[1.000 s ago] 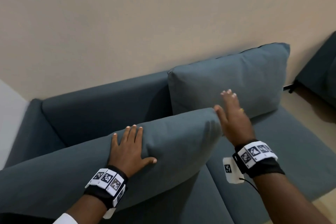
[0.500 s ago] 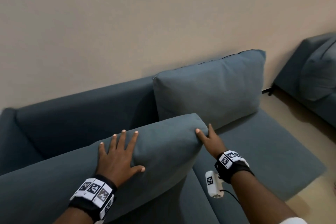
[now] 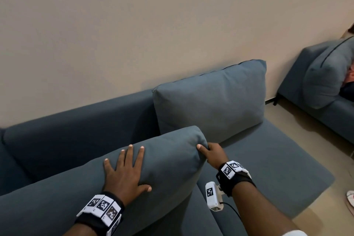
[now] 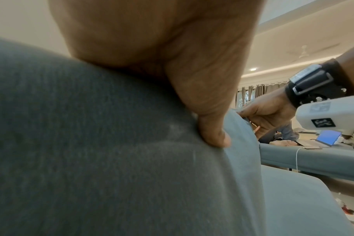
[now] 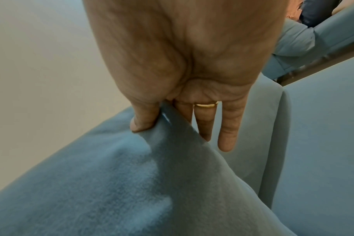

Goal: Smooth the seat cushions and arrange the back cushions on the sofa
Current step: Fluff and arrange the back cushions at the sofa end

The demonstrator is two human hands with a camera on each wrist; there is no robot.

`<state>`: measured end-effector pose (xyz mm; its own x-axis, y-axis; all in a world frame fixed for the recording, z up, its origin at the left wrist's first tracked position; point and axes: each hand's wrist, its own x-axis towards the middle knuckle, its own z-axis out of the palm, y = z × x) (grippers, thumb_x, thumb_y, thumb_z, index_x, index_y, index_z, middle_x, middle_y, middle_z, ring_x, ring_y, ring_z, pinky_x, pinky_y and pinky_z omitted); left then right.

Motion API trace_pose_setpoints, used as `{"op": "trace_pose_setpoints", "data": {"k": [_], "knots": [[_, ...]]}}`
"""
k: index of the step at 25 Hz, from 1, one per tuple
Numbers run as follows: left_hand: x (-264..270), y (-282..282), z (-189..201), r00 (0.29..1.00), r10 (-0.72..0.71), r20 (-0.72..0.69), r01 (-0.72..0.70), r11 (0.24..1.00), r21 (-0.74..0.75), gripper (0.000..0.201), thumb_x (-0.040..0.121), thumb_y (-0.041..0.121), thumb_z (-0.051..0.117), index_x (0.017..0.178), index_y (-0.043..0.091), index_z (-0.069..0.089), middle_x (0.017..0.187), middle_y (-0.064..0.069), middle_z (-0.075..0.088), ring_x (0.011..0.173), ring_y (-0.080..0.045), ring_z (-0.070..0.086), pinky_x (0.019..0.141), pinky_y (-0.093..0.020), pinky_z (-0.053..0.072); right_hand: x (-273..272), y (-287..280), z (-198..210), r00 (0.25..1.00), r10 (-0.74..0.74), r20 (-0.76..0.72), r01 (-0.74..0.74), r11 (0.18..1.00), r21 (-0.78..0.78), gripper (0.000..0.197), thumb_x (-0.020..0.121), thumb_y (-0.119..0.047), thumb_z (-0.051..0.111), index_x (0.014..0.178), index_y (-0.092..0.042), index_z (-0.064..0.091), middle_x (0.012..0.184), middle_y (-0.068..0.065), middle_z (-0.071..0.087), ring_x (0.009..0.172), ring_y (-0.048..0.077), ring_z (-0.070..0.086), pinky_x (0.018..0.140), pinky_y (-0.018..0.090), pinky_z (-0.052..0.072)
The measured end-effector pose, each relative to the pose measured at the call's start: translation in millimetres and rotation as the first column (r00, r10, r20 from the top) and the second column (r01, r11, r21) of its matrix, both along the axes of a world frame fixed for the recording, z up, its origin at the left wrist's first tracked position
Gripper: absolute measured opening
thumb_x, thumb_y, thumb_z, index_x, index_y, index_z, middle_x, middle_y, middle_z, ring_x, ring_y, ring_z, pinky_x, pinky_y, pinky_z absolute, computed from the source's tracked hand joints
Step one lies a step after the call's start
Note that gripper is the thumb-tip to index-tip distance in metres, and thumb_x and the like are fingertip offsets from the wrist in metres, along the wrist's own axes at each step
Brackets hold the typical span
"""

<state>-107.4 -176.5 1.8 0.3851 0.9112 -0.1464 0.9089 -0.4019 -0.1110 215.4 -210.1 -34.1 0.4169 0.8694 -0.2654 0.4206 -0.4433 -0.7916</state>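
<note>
A blue-grey back cushion [image 3: 168,159] leans forward off the sofa's backrest [image 3: 76,130], its top edge towards me. My left hand [image 3: 124,170] lies flat on its face with fingers spread, the thumb [image 4: 210,132] pressing into the fabric [image 4: 91,143]. My right hand [image 3: 210,151] grips the cushion's right upper corner [image 5: 152,151], thumb on the front and fingers behind. A second back cushion [image 3: 210,99] stands upright against the backrest on the right. The seat cushion [image 3: 277,174] shows below it.
A beige wall [image 3: 134,25] runs behind the sofa. Another blue sofa [image 3: 325,105] with its own cushion stands at the right, with a person partly visible on it. Tan floor [image 3: 316,145] lies between the two sofas. A laptop [image 4: 329,137] sits on furniture in the left wrist view.
My right hand dropped from in front of the upright cushion and took hold of the leaning cushion's right corner. The left hand stayed flat on the cushion. My view turned to the right.
</note>
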Motion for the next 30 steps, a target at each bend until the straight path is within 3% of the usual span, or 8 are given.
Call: {"op": "trace_pose_setpoints", "data": {"k": [4,7,11,14,17,22,25,30], "knots": [[1,-4,5,0.999,-0.022,0.023,0.023,0.998,-0.066,0.087,0.084,0.068,0.046,0.157,0.030,0.015,0.144,-0.019,0.054,0.123,-0.040,0.059,0.089,-0.076,0.039,-9,-1,10,0.991,-0.046,-0.124,0.048,0.999,0.013,0.038,0.095,-0.041,0.063,0.088,-0.004,0.069,0.090,0.019,0.070,0.088,0.037,0.067,0.072,0.054,0.061],[-13,-5,11,0.991,-0.071,0.115,0.074,0.997,-0.016,0.074,0.093,0.059,0.048,0.154,0.052,0.008,0.148,-0.013,0.051,0.124,-0.035,0.060,0.092,-0.071,0.043,-25,-1,31,0.983,-0.078,-0.165,0.095,0.991,0.095,0.034,0.096,-0.038,0.063,0.091,-0.004,0.070,0.094,0.023,0.069,0.093,0.039,0.067,0.062,0.055,0.061],[-37,6,53,0.972,-0.018,0.235,0.017,1.000,0.007,0.055,0.097,0.062,0.004,0.152,0.058,0.000,0.159,0.000,0.038,0.136,-0.023,0.051,0.102,-0.061,0.043,-49,14,82,0.998,-0.027,-0.056,0.041,0.965,0.260,0.035,0.091,-0.050,0.059,0.073,-0.020,0.063,0.062,-0.006,0.063,0.076,0.032,0.067,0.064,0.052,0.060],[-68,20,96,0.841,0.015,0.541,-0.046,0.998,0.044,0.047,0.103,0.048,0.031,0.141,0.066,0.011,0.163,0.009,0.029,0.146,-0.012,0.036,0.117,-0.047,0.032,-83,33,161,0.989,0.042,0.144,-0.094,0.921,0.378,0.048,0.097,-0.042,0.059,0.056,-0.022,0.046,0.050,-0.004,0.046,0.066,0.032,0.051,0.056,0.037,0.040],[-103,18,138,0.661,0.009,0.750,-0.145,0.983,0.115,0.058,0.101,0.029,0.054,0.144,0.060,0.029,0.147,0.011,0.052,0.134,-0.014,0.051,0.103,-0.030,0.043,-126,37,256,0.931,0.034,0.363,-0.232,0.823,0.518,0.043,0.099,-0.042,0.056,0.065,-0.016,0.052,0.065,0.005,0.061,0.073,0.033,0.057,0.063,0.033,0.026],[-158,-17,139,0.306,0.105,0.946,-0.145,0.988,-0.062,0.057,0.086,0.052,0.066,0.124,0.081,0.035,0.128,0.058,0.036,0.140,0.004,0.033,0.105,-0.007,0.031,-230,12,332,0.752,-0.043,0.658,-0.510,0.595,0.621,0.050,0.096,-0.057,0.037,0.129,-0.030,0.062,0.122,-0.008,0.070,0.090,0.026,0.071,0.067,0.037,0.056],[-182,-38,119,0.242,0.173,0.955,0.020,0.983,-0.183,0.118,0.059,0.064,0.085,0.145,0.068,0.005,0.135,0.061,0.021,0.141,0.012,0.024,0.112,-0.016,0.030,-294,-12,299,0.577,0.094,0.811,-0.668,0.625,0.403,0.046,0.096,-0.054,0.045,0.130,-0.028,0.061,0.130,-0.005,0.066,0.077,0.017,0.073,0.055,0.025,0.050],[-192,-44,135,0.162,0.011,0.987,-0.017,1.000,-0.008,0.140,0.059,0.068,0.084,0.156,0.034,-0.011,0.161,0.017,0.025,0.145,0.001,0.032,0.117,-0.025,0.033,-355,-50,256,0.519,0.290,0.804,-0.766,0.575,0.288,0.062,0.093,-0.058,0.042,0.143,-0.023,0.053,0.148,-0.001,0.053,0.132,0.009,0.053,0.092,0.024,0.052]]}}
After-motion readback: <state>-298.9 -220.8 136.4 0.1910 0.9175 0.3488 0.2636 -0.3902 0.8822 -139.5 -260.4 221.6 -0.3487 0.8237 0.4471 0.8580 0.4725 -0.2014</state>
